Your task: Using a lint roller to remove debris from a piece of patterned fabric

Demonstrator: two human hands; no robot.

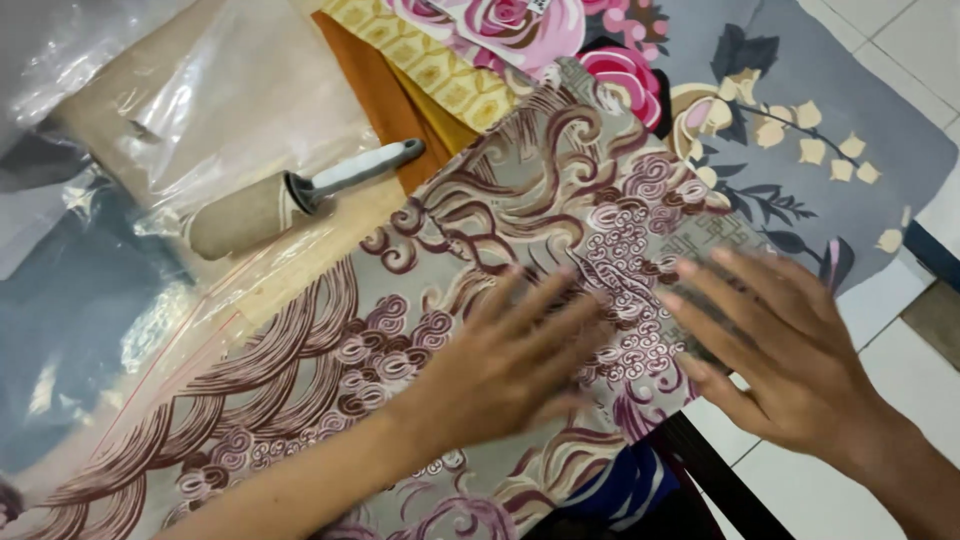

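Both hands lie flat and open on a grey cloth (470, 250) patterned with brown and pink swirls, which runs from the lower left of the frame up to the centre. The left hand (510, 365) sits at lower centre, fingers spread and pointing toward the upper right, palm down on the cloth. The right hand (775, 350) is at the lower right, fingers stretched left, its fingertips resting on the cloth's right edge, just beside the left hand's fingertips. Neither hand grips anything.

At upper left a lint roller (290, 200) with a grey handle lies on clear plastic bags (150, 90). An orange cloth (385, 100) and a yellow patterned cloth (440, 70) peek out at top centre, beside a rose-print cloth (560, 30). A grey floral sheet (800, 110) fills the upper right, over white floor tiles (900, 370).
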